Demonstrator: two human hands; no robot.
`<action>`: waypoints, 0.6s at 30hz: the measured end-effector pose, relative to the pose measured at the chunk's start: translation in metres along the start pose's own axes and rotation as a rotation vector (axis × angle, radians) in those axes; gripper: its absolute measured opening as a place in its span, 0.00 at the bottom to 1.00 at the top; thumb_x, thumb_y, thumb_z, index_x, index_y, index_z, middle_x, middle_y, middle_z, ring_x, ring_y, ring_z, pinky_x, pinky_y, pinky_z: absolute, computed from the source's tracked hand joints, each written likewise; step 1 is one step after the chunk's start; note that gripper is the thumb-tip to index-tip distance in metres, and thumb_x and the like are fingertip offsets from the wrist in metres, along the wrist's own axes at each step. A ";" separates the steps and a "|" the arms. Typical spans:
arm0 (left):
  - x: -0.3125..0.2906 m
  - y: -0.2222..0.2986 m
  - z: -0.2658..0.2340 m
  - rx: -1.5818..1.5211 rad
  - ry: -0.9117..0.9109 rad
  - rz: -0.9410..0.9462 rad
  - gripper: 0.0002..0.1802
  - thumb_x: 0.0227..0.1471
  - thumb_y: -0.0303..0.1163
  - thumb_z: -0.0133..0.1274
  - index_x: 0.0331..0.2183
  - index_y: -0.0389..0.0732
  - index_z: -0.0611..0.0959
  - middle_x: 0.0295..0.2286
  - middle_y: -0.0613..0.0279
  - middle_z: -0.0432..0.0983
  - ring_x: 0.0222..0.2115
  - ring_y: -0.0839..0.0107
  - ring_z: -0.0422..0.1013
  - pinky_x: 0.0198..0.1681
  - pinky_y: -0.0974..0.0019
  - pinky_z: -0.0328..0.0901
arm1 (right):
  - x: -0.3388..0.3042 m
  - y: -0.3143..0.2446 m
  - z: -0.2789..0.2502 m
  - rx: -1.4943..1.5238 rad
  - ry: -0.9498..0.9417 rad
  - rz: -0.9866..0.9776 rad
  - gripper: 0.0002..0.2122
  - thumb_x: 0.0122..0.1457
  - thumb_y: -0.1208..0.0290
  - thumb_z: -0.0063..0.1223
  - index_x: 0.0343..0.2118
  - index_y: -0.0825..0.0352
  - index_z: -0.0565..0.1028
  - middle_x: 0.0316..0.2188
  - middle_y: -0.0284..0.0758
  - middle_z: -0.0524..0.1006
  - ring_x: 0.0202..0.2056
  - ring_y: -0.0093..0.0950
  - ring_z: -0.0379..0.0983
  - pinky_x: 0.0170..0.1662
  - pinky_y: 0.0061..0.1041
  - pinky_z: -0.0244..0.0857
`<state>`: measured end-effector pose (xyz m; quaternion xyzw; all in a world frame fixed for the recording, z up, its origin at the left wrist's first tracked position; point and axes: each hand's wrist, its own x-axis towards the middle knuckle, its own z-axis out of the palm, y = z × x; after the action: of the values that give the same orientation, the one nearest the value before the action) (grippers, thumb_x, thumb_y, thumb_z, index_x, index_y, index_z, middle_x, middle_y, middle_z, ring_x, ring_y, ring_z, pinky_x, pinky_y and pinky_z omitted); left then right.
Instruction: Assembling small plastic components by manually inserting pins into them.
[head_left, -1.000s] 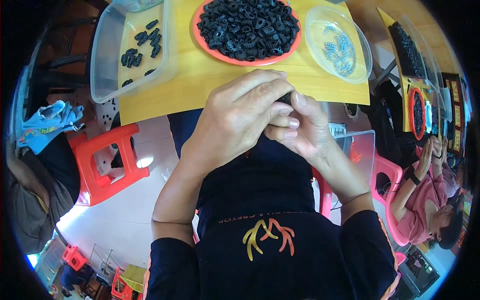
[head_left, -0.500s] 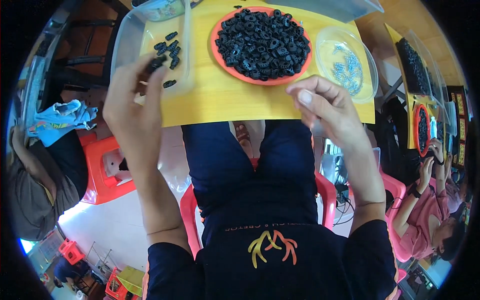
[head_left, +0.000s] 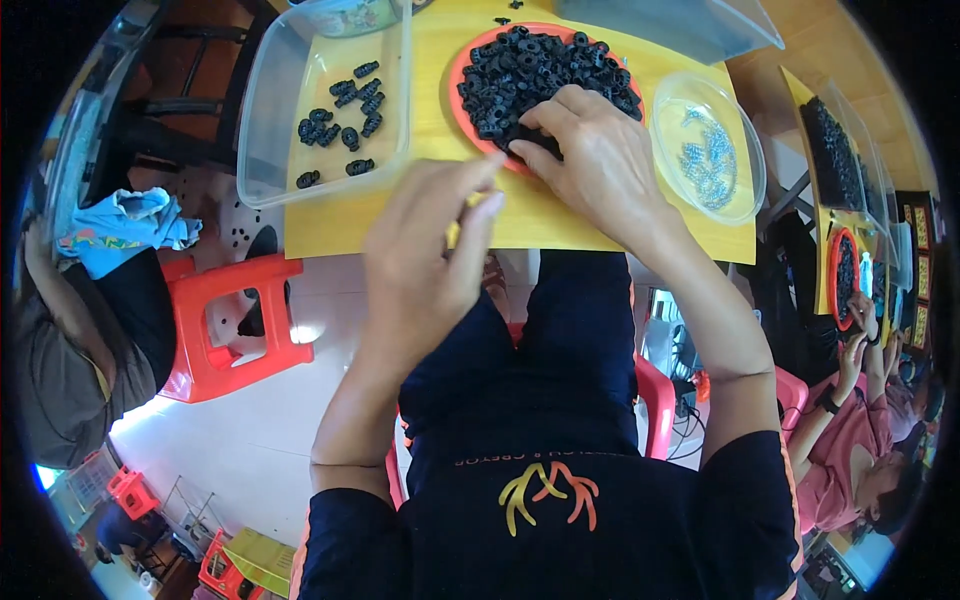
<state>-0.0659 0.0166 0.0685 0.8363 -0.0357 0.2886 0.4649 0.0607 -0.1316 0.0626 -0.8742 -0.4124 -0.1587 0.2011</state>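
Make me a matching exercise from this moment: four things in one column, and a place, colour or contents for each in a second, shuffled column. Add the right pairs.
Things:
1. The wearer's right hand
2. Rectangular clear bin
3. Round clear tub
4. Plastic stool

Matches:
A. Contains shiny silvery pieces
B. Red, on the floor to the left
C. At the near side of the heaped black parts
D. Contains scattered black pieces

Right pairs: 1-C, 2-D, 3-A, 4-B
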 end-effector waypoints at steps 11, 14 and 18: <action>0.001 -0.003 0.036 -0.377 -0.034 -0.217 0.14 0.50 0.19 0.55 0.41 0.36 0.79 0.33 0.57 0.77 0.29 0.70 0.74 0.33 0.69 0.69 | -0.041 -0.003 -0.022 0.929 0.067 0.275 0.12 0.52 0.77 0.61 0.40 0.70 0.77 0.28 0.29 0.74 0.26 0.15 0.67 0.32 0.15 0.64; 0.002 0.001 0.041 -0.285 -0.079 -0.072 0.18 0.47 0.17 0.57 0.43 0.36 0.79 0.35 0.55 0.77 0.32 0.66 0.75 0.35 0.67 0.70 | -0.056 -0.010 -0.030 1.095 0.054 0.423 0.10 0.54 0.76 0.61 0.40 0.69 0.76 0.29 0.26 0.75 0.29 0.13 0.68 0.34 0.14 0.65; -0.002 0.002 0.053 -0.193 -0.108 0.119 0.19 0.46 0.16 0.57 0.43 0.35 0.78 0.36 0.52 0.77 0.34 0.60 0.76 0.35 0.65 0.71 | -0.070 -0.008 -0.040 1.262 0.040 0.579 0.07 0.55 0.77 0.60 0.37 0.68 0.76 0.29 0.25 0.75 0.31 0.12 0.69 0.35 0.13 0.64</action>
<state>-0.0451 -0.0271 0.0479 0.7984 -0.1378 0.2653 0.5227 0.0073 -0.1918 0.0685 -0.6618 -0.1724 0.1553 0.7129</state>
